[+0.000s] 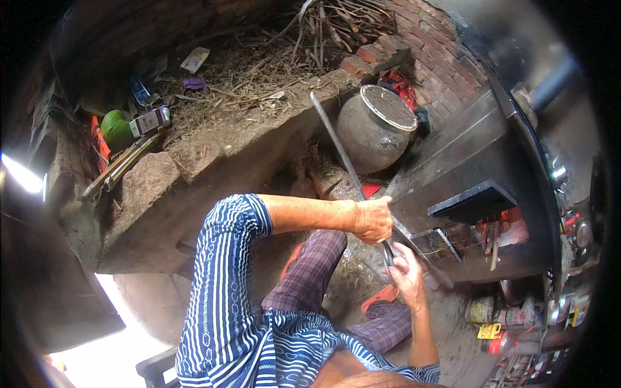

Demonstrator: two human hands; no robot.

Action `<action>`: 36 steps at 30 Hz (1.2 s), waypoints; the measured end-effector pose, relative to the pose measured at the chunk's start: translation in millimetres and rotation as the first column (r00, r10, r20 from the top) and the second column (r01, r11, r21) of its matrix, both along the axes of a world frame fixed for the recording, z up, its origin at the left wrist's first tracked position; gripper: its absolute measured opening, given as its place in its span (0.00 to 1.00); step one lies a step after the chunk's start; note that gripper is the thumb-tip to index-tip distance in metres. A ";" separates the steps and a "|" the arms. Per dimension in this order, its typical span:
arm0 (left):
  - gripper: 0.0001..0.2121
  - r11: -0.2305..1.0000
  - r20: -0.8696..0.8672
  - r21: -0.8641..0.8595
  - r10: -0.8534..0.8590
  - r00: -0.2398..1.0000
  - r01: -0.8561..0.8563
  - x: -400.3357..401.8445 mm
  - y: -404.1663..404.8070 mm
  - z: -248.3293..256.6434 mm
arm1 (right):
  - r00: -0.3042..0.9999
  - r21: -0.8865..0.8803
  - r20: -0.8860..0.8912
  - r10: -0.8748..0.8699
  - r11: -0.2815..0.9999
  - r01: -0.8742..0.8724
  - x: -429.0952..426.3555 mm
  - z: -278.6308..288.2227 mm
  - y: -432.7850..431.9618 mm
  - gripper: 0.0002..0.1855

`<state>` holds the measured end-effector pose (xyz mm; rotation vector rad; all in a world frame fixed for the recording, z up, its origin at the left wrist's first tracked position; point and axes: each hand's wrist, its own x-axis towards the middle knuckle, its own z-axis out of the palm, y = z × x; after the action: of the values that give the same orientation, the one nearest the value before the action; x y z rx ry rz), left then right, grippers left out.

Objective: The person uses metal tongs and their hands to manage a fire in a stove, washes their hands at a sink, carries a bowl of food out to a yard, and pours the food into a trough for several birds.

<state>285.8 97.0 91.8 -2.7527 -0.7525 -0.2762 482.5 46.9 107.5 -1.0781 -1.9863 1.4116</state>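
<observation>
My left hand (373,220) is closed around a long metal rod (335,138), which slants from beside the clay pot down towards my lap. Below that fist, the rod's dark lower end (388,257) looks curved. The fingers of my right hand (407,274) are bent around this lower end, though the exact contact is partly hidden. To the right, a stove opening (515,228) glows with fire, and thin sticks of firewood (491,242) poke out of it. A dark metal flap (470,200) juts out above the opening.
A round pot (371,136) with a flat lid stands ahead, by a brick wall (432,63). Straw and piled sticks (335,22) cover an earthen ledge (218,145), with a green round object (115,130) at its left. Bottles and containers (504,342) stand at lower right.
</observation>
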 end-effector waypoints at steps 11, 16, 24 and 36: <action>0.10 0.976 -0.043 0.067 0.211 0.976 -0.208 -52.0 3.2 25.0 | 1.000 -0.184 0.012 -0.007 0.983 0.009 -95.6 -3.9 52.9 0.12; 0.16 0.863 0.229 0.071 0.473 0.851 -0.499 -88.1 0.6 11.9 | 0.991 -0.338 -0.132 -0.018 0.941 -0.028 -123.1 -1.5 59.7 0.08; 0.36 0.218 0.635 -0.129 0.767 0.089 -0.967 -226.0 14.7 -44.4 | 0.899 -0.345 -0.372 0.232 0.865 -0.366 -215.8 16.6 101.1 0.14; 0.38 0.006 0.343 -0.235 0.936 -0.077 -0.972 -259.4 9.0 -130.4 | 0.904 -0.485 -0.381 0.194 0.790 -0.375 -385.2 -22.9 187.1 0.15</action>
<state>26.4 106.0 -38.6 -1.2554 -2.5040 -0.5112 97.2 234.0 84.6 -0.6993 -1.5895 2.2637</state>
